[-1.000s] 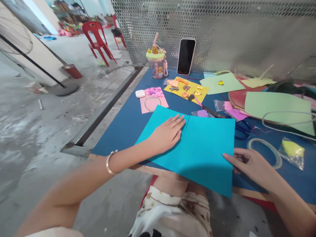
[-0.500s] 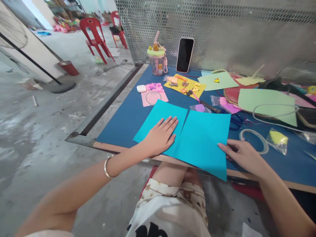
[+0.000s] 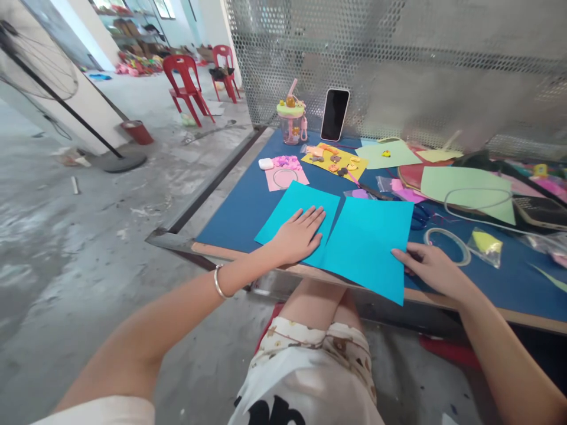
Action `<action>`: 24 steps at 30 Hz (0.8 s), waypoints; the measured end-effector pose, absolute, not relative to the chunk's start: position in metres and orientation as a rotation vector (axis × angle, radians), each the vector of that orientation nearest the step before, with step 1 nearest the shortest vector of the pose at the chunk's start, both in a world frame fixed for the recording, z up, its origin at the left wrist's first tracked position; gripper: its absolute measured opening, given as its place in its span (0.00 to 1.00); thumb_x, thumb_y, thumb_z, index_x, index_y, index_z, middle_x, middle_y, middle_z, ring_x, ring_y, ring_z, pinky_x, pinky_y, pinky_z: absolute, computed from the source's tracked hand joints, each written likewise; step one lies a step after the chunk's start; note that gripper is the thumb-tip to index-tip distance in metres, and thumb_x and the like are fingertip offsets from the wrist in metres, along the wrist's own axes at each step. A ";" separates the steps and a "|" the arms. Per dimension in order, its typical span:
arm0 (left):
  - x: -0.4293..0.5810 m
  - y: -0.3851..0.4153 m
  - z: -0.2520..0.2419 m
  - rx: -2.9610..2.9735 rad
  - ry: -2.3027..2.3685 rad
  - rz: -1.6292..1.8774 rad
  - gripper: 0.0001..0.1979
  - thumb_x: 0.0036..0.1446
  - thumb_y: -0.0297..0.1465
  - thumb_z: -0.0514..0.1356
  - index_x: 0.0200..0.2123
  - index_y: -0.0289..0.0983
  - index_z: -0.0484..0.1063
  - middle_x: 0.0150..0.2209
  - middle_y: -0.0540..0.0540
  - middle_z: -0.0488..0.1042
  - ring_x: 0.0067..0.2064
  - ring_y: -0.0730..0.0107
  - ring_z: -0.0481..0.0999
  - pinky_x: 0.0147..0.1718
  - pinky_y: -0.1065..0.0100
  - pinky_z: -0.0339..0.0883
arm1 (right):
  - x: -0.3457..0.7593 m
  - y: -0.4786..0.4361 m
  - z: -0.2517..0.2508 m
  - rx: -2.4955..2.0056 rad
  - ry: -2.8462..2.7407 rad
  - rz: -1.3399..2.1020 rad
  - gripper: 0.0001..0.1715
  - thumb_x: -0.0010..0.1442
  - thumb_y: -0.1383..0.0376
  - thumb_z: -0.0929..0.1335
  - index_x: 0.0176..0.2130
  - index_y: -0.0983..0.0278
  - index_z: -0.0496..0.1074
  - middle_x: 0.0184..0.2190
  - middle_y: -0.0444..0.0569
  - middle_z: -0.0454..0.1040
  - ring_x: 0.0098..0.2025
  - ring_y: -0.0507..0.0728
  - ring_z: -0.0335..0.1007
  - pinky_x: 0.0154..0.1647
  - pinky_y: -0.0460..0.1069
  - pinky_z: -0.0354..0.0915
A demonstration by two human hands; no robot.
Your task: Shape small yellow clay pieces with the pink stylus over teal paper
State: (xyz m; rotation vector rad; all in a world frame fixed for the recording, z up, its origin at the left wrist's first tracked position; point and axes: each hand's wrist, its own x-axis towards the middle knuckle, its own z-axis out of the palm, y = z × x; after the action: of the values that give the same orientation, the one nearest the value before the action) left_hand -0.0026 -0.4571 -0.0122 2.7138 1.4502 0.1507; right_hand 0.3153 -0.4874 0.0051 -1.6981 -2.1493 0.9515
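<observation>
Paper sheets, two, smooth turquoise rectangles: left hand (image 3: pixel 298 236) lay flat, fingers spread, on one sheet (image 3: pixel 290 212); right hand (image 3: pixel 432 268) pinched the other sheet (image 3: pixel 365 245) at 3 o'clock edge.

Setting: craft bench inside a rough workshop or warehouse hall. Evidence: bare, stained concrete floor (image 3: pixel 88 236); perforated metal screen (image 3: pixel 354 53) backing the blue-covered worktable (image 3: pixel 239 206); pedestal fan (image 3: pixel 48 77) on a round base; red plastic chairs (image 3: pixel 186 85) on open floor; shelves of coloured goods (image 3: pixel 133 59) at the far end, too small to identify. Table carries coloured paper sheets (image 3: pixel 465 183), small decorative charms (image 3: pixel 334 162), scissors (image 3: pixel 419 215), tape roll (image 3: pixel 447 242).
</observation>
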 end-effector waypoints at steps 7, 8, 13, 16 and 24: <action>-0.003 -0.458 -0.014 2.760 1.449 0.195 0.27 0.66 0.38 0.38 0.65 0.33 0.46 0.67 0.43 0.44 0.68 0.61 0.44 0.64 0.53 0.42 | 0.316 -0.487 0.007 -1.647 -2.175 0.952 0.26 0.59 0.44 0.60 0.25 0.62 0.64 0.21 0.45 0.68 0.26 0.55 0.65 0.28 0.48 0.58; -0.003 -0.458 -0.014 2.767 1.448 0.201 0.27 0.66 0.38 0.38 0.65 0.33 0.46 0.67 0.43 0.44 0.68 0.60 0.44 0.64 0.53 0.42 | 0.315 -0.488 0.007 -1.635 -2.176 0.954 0.26 0.59 0.44 0.60 0.25 0.62 0.64 0.21 0.45 0.69 0.26 0.55 0.65 0.28 0.48 0.58; -0.005 -0.458 -0.016 2.782 1.438 0.213 0.28 0.66 0.39 0.37 0.65 0.33 0.46 0.67 0.43 0.45 0.68 0.62 0.44 0.65 0.54 0.41 | 0.317 -0.486 0.007 -1.608 -2.156 0.972 0.27 0.57 0.43 0.60 0.24 0.62 0.62 0.20 0.44 0.67 0.25 0.55 0.65 0.28 0.48 0.59; -0.005 -0.457 -0.017 2.765 1.441 0.206 0.28 0.66 0.39 0.37 0.65 0.33 0.45 0.67 0.44 0.44 0.68 0.62 0.43 0.65 0.54 0.41 | 0.331 -0.484 0.006 -1.687 -2.062 0.974 0.28 0.56 0.42 0.61 0.24 0.62 0.60 0.18 0.42 0.65 0.23 0.54 0.64 0.27 0.48 0.59; -0.010 -0.466 -0.008 2.775 1.378 0.329 0.26 0.66 0.41 0.41 0.64 0.39 0.51 0.67 0.45 0.46 0.68 0.61 0.43 0.65 0.54 0.41 | 0.347 -0.483 0.004 -1.710 -1.969 1.021 0.27 0.55 0.42 0.62 0.23 0.61 0.59 0.16 0.42 0.65 0.22 0.54 0.66 0.27 0.48 0.61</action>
State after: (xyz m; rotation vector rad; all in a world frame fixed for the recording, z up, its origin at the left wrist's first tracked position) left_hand -0.0105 -0.4663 -0.0076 2.7746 1.3781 0.3287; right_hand 0.3469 -0.4827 0.0042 -1.7099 -1.9687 1.0206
